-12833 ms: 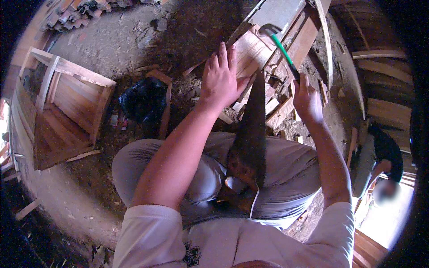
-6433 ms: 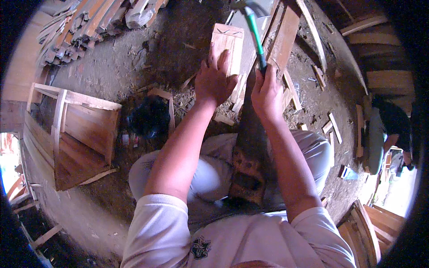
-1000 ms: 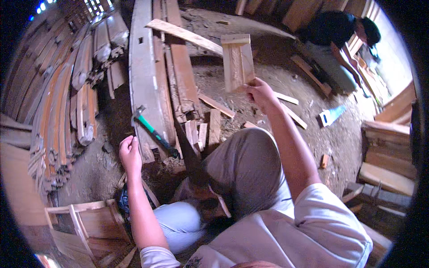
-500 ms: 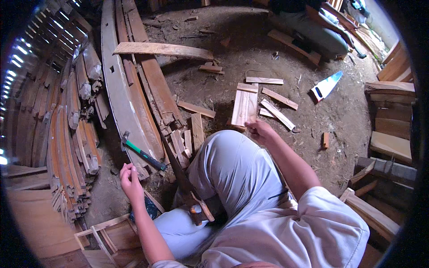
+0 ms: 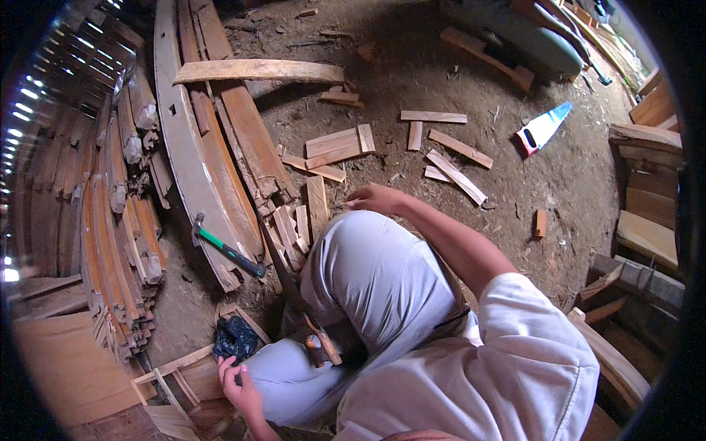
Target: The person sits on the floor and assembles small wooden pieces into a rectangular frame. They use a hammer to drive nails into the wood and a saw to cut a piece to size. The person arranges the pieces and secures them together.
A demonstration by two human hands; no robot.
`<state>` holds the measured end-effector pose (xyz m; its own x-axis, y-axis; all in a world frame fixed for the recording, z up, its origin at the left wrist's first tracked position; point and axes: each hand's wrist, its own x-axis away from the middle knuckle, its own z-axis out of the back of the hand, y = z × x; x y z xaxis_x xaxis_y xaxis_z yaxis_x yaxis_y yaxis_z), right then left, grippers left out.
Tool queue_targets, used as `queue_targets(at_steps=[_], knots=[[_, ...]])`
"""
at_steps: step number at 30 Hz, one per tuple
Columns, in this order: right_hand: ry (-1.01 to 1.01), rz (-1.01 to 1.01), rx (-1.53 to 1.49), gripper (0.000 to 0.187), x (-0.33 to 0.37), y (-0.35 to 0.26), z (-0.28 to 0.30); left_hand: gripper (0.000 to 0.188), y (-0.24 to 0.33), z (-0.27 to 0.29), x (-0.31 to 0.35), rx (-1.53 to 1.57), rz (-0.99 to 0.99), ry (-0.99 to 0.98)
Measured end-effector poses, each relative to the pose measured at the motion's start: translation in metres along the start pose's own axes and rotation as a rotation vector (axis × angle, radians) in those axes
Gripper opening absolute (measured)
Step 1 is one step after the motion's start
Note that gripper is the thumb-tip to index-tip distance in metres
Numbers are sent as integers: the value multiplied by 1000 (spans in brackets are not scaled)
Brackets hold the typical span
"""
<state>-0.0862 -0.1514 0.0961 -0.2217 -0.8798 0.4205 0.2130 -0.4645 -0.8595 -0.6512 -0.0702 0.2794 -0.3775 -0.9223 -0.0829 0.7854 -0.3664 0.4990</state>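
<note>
My right hand [image 5: 373,198] is just beyond my raised knee, fingers stretched left toward an upright wood strip [image 5: 317,202]; I see nothing in it. Farther out, a small panel of joined wooden slats [image 5: 340,147] lies on the dirt, a crosspiece at its right end. My left hand [image 5: 239,386] is low by my left leg, its fingers curled; whatever they hold is too small to make out. Just above it sits a black plastic bag [image 5: 235,338]. A handsaw with a wooden handle [image 5: 322,347] rests between my legs, its dark blade pointing away.
A claw hammer [image 5: 229,251] lies on long planks [image 5: 195,147] at left. Loose slats [image 5: 460,148] and a white-bladed handsaw [image 5: 543,131] lie on the ground at right. Stacked timber [image 5: 118,220] stands far left. Another person's leg [image 5: 540,51] shows at top right.
The slat panel has moved left and turned sideways, and my right hand has let it go and shifted left. My left hand has dropped from beside the hammer to my left leg.
</note>
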Motion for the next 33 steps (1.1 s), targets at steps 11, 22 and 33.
queue_targets(at_steps=[11,22,33], knots=[[998,-220,663,33,147,128,78,25,170,-52,-83,430,-245,-102],[990,-180,626,20,171,132,92,29,483,-242,-251,1540,-230,-622],[944,-219,596,26,194,121,148,49,415,-362,-295,275,-243,-753]])
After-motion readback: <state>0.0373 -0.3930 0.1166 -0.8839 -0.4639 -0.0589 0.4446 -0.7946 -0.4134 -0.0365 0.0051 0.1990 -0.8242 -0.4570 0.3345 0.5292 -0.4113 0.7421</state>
